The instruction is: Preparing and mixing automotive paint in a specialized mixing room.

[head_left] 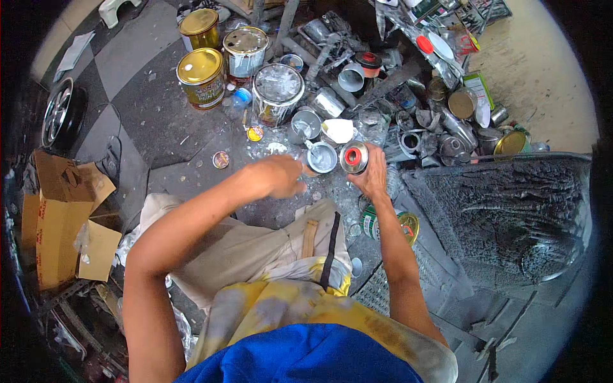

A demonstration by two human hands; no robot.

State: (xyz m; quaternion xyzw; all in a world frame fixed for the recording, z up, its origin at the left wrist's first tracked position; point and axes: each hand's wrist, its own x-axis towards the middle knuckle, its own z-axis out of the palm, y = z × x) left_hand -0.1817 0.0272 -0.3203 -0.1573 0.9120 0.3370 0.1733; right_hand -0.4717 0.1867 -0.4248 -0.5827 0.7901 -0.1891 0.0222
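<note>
In my right hand (372, 175) is a metal can (355, 167) with a red ring around its top opening, gripped from the right side. Just left of it stands a small cup (321, 158) holding pale grey paint, with a thin stick or handle leaning at its rim. My left hand (280, 177) hovers left of the cup, bent at the wrist and smeared by motion, so its fingers cannot be read. Behind the cup are a grey container (305, 126) and a white piece (338, 131) that looks like paper or plastic.
Paint tins stand at the back, among them a gold-lidded tin (200, 78) and a paint-smeared tin (278, 94). Used cans and scraps pile up at the back right. A dark, rough panel (498, 217) lies at right. A cardboard box (60, 223) stands at left.
</note>
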